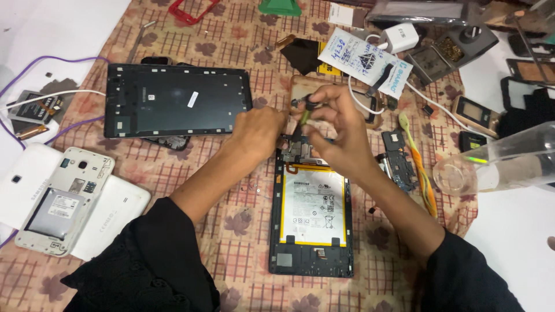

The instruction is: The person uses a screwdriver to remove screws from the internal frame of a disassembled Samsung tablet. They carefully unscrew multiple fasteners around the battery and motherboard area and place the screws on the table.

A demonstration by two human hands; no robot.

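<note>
Floral checked cloth (pixel 231 242) covers the table, strewn with opened tablet (pixel 310 219) parts.

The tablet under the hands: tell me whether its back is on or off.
Off. The tablet lies face down with no rear cover: its white battery and dark inner frame are exposed. Both hands, left hand and right hand, work at its top edge.

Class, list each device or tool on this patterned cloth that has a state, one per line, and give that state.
Black tablet with white battery: back cover off, insides exposed.
Black rectangular tablet frame: lying flat, detached.
White phone: back removed, battery showing.
Green-handled tool: pinched in right hand.
Left hand: resting at tablet's top edge.
Clear plastic cup: lying on its side.
</note>
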